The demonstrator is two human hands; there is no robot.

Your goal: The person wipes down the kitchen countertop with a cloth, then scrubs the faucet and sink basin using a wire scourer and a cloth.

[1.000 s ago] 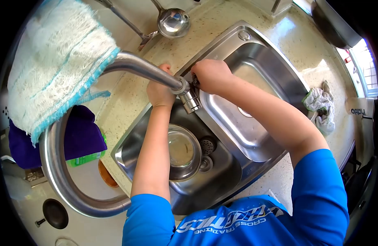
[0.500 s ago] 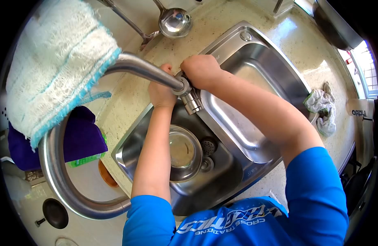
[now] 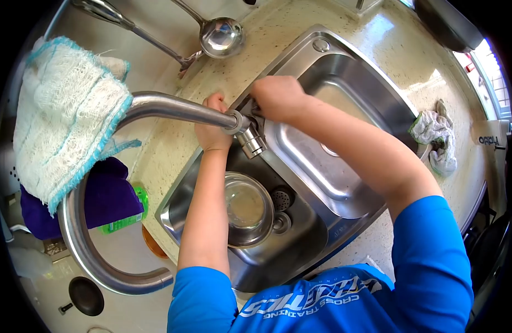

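My left hand (image 3: 213,126) is beside the far rim of the double steel sink (image 3: 336,213), partly behind the curved faucet (image 3: 183,109). Its fingers are mostly hidden by the pipe, and what they hold cannot be made out. My right hand (image 3: 278,99) is closed, knuckles up, just right of the faucet's nozzle (image 3: 251,142). A dark metal part shows under its fingers, but its shape is unclear. Below the nozzle, a round metal bowl (image 3: 247,208) with a little liquid sits in the left basin, partly behind my left forearm, next to the drain (image 3: 282,198).
A white and turquoise cloth (image 3: 67,122) hangs over the faucet's arc at the left, above a purple cloth (image 3: 103,194) and a green bottle (image 3: 125,219). A ladle (image 3: 221,38) hangs at the top. A crumpled rag (image 3: 435,136) and a dark pan (image 3: 447,25) are at the right.
The view has shifted slightly, so faucet and hanging cloth appear further left and more of the ladle shows. My right hand has moved a little toward the faucet and stays closed.
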